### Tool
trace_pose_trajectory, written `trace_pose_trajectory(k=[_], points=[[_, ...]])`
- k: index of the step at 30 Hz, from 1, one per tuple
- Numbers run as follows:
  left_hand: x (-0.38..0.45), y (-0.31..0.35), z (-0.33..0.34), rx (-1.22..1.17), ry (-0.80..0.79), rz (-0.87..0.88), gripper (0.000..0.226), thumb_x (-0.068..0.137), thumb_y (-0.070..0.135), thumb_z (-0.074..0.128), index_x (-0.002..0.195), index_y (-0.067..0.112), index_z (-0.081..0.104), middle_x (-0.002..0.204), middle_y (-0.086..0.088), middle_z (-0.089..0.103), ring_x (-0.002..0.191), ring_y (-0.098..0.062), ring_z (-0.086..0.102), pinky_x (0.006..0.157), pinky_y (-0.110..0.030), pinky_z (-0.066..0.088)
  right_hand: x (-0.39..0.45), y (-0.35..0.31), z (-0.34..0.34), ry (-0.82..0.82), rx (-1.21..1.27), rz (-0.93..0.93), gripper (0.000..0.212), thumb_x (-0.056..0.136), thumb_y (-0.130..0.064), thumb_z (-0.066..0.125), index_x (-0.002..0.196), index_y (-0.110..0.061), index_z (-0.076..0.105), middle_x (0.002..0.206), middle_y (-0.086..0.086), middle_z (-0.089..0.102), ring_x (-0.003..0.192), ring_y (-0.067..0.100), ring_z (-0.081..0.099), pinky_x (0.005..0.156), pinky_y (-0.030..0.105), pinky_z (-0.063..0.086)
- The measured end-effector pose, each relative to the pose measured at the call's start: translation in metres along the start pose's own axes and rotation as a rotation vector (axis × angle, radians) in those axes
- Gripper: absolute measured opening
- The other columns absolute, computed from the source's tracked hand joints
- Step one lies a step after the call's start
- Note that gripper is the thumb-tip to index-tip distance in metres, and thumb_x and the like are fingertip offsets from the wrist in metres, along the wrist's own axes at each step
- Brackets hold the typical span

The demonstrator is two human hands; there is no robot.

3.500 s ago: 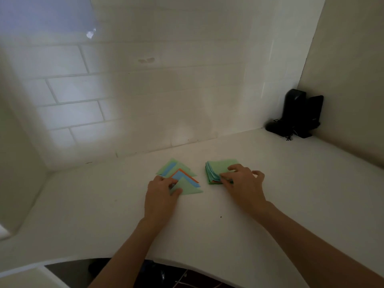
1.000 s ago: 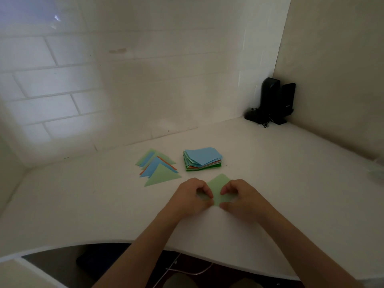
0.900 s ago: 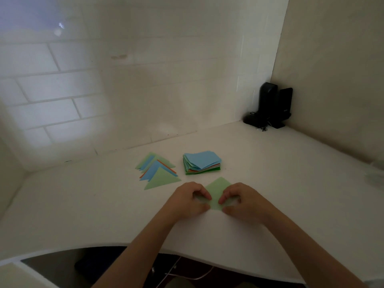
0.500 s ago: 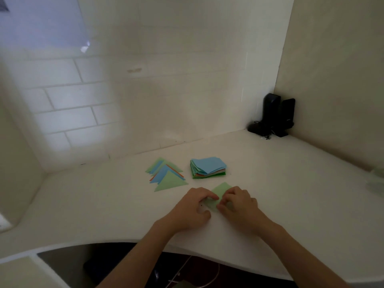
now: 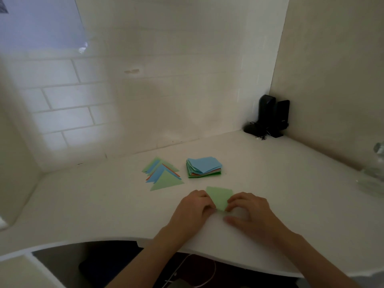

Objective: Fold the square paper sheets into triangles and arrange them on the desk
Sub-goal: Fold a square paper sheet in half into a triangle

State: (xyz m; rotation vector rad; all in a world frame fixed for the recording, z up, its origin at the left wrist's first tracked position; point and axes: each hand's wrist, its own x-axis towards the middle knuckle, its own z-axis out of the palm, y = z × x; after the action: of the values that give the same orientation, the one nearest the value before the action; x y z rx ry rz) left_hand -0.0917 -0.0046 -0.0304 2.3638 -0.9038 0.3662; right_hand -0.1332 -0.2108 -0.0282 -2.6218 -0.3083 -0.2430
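- Green paper sheet (image 5: 220, 197), one, lies on the white desk (image 5: 291, 183) between both hands, its near corner under their fingertips.
- Left hand (image 5: 192, 210) and right hand (image 5: 248, 215) each pinch that near corner with curled fingers.
- One stack of square sheets (image 5: 204, 169), blue on top, sits beyond the hands.
- One overlapping row of folded triangles (image 5: 163, 174), about five, lies left of the stack.
- Two black speakers (image 5: 272, 115) stand in the far corner.
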Motion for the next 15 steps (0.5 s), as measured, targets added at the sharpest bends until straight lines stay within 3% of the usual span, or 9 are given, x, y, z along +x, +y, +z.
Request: trace_pose_trajectory(k=[3, 7, 12, 15], points=[[0.002, 0.001, -0.001, -0.110, -0.011, -0.102, 0.019, 0.078, 0.033, 0.068, 0.079, 0.015, 0.071, 0.085, 0.003, 0.064, 0.079, -0.010, 0.056, 0.073, -0.022, 0.042, -0.002, -0.003, 0.005, 0.097, 0.044, 0.060, 0.038, 0.070, -0.070, 0.051, 0.080, -0.038, 0.068, 0.101, -0.027, 0.055, 0.098, -0.006, 0.051, 0.093, 0.035, 0.038], [0.003, -0.005, 0.000, -0.072, 0.031, -0.297, 0.028, 0.075, 0.045, 0.073, 0.081, 0.018, 0.070, 0.090, 0.006, 0.059, 0.088, -0.010, 0.047, 0.078, -0.018, 0.035, 0.001, -0.009, 0.011, 0.193, 0.102, 0.165, 0.015, 0.077, -0.047, 0.070, 0.073, -0.032, 0.070, 0.099, -0.021, 0.056, 0.097, 0.001, 0.053, 0.094, 0.037, 0.038], [0.005, -0.003, 0.005, 0.026, 0.045, -0.382, 0.036, 0.076, 0.054, 0.068, 0.078, 0.018, 0.066, 0.094, 0.003, 0.049, 0.096, -0.015, 0.038, 0.088, -0.024, 0.035, 0.003, -0.014, 0.017, 0.274, 0.071, 0.261, 0.018, 0.073, -0.047, 0.072, 0.065, -0.032, 0.069, 0.099, -0.015, 0.056, 0.098, 0.007, 0.053, 0.091, 0.034, 0.039], [0.007, 0.002, 0.010, 0.141, 0.024, -0.386, 0.051, 0.073, 0.071, 0.052, 0.078, 0.021, 0.061, 0.092, 0.005, 0.043, 0.093, -0.014, 0.033, 0.087, -0.027, 0.035, 0.005, -0.018, 0.021, 0.298, -0.006, 0.283, 0.024, 0.070, -0.053, 0.072, 0.060, -0.033, 0.066, 0.099, -0.016, 0.054, 0.097, 0.005, 0.049, 0.087, 0.029, 0.034]])
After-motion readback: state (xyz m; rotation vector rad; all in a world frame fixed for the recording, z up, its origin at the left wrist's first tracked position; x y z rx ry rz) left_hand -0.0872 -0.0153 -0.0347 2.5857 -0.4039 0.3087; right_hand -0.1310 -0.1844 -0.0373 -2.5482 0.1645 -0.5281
